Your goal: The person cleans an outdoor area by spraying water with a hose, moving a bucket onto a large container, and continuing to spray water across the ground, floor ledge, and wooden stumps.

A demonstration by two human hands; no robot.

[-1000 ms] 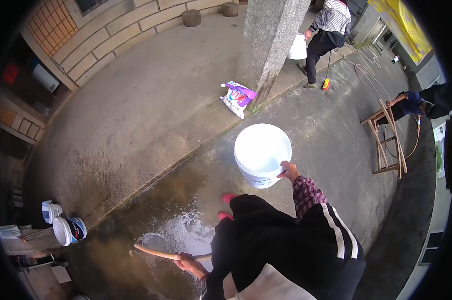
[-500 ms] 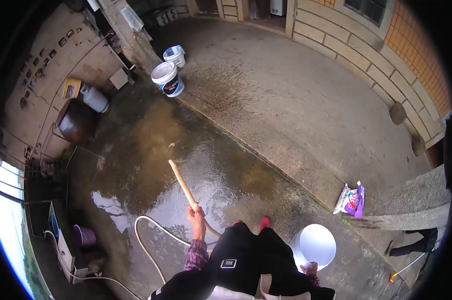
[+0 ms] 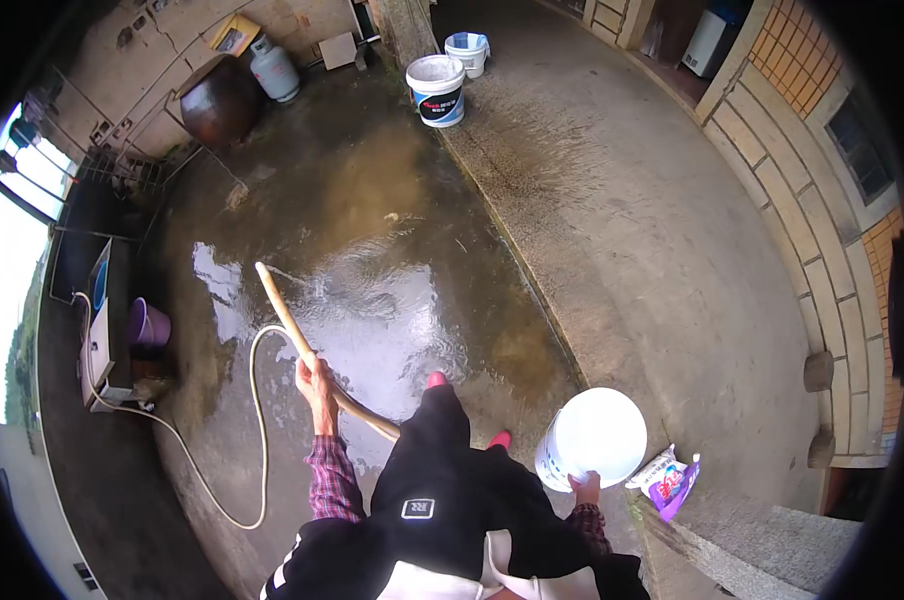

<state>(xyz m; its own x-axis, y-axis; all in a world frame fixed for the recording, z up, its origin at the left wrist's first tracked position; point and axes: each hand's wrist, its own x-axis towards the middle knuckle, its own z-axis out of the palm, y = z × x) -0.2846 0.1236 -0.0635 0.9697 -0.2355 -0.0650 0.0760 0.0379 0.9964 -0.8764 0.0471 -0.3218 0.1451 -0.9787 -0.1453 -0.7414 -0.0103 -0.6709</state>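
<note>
My left hand (image 3: pixel 315 384) is wrapped round a tan hose (image 3: pixel 284 310), its end pointing forward over the wet concrete. A thin streak, apparently water, leaves the hose end. A paler length of hose (image 3: pixel 264 440) loops across the ground toward a sink unit at the left. On the other side, my right hand (image 3: pixel 586 487) grips the near rim of a white bucket (image 3: pixel 594 437), tilted so that its pale inside faces up. What the hand does behind the rim is hidden. Beside the bucket lies a white and purple packet (image 3: pixel 666 484) with a crumpled top.
Shallow water (image 3: pixel 372 300) covers the ground ahead. A low concrete step (image 3: pixel 517 255) runs along its right side, with two white buckets (image 3: pixel 436 92) at its far end. A dark round jar (image 3: pixel 219 105), a grey gas cylinder (image 3: pixel 274 70) and a purple bucket (image 3: pixel 150 325) stand leftward.
The view has turned right and my feet have stepped. My left hand has carried the hose along, its end now further left in view. My right hand still holds the bucket, now nearer the packet.
</note>
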